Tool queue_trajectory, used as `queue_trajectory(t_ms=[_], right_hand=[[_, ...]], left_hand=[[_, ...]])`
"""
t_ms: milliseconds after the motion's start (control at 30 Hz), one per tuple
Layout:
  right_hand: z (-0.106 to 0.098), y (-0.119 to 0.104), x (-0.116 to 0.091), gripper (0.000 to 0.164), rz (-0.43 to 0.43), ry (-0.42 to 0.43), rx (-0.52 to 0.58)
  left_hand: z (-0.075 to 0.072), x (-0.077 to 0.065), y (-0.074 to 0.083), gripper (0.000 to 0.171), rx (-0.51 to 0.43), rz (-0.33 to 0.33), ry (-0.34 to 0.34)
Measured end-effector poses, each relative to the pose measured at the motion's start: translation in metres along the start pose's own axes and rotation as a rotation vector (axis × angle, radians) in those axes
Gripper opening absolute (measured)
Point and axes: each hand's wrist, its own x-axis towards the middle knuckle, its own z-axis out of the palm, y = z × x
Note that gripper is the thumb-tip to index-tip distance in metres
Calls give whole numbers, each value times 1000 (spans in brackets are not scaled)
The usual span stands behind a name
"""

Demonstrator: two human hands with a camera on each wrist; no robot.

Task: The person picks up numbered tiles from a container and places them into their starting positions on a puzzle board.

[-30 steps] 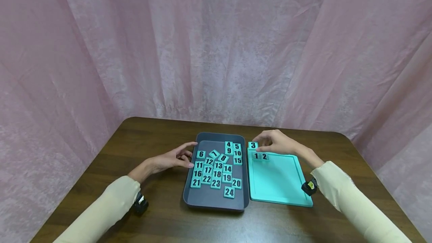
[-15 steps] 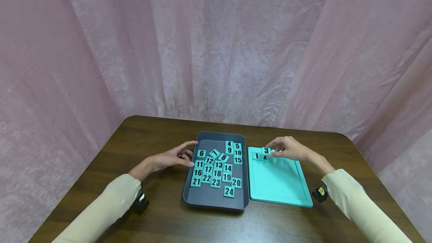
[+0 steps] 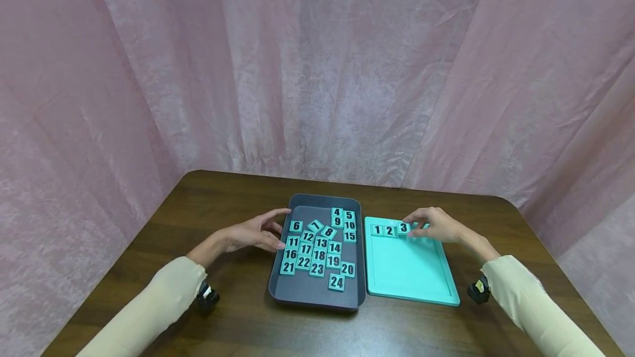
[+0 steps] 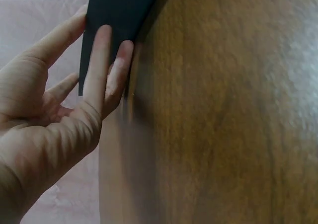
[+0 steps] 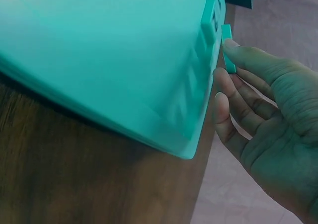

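Between thumb and fingers my right hand pinches a turquoise number tile marked 3. It is over the top row of the turquoise tray, just right of tile 2, which lies beside tile 1. The right wrist view shows the pinched tile edge-on near the tray's rim. My left hand touches the left side of a dark grey tray with extended fingers. In the left wrist view those fingers lie along the tray's outer wall.
Several numbered tiles, from 4 to 24, lie face up in the grey tray, with tile 4 at its upper right. Both trays stand side by side on a brown wooden table. A pink curtain hangs behind it.
My right hand has carried tile 3 rightward from above the turquoise tray's upper left corner, past tile 2, and lowered it. My left hand stays at the grey tray.
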Motion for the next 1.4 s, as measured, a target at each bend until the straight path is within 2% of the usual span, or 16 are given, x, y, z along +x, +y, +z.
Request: queue_trajectory(t_ms=[167, 500, 700, 1167, 1400], right_hand=[[3, 5, -2, 38, 17, 2, 1], [8, 10, 0, 35, -42, 17, -34], [10, 11, -1, 36, -27, 18, -51], [14, 12, 3, 34, -39, 21, -31], [2, 1, 11, 28, -84, 43, -62]], left_hand=[[1, 0, 0, 95, 11, 4, 6], [6, -2, 7, 88, 48, -17, 11], [8, -2, 9, 86, 53, -25, 17], [8, -3, 9, 94, 33, -37, 18], [8, -3, 10, 96, 45, -25, 4]])
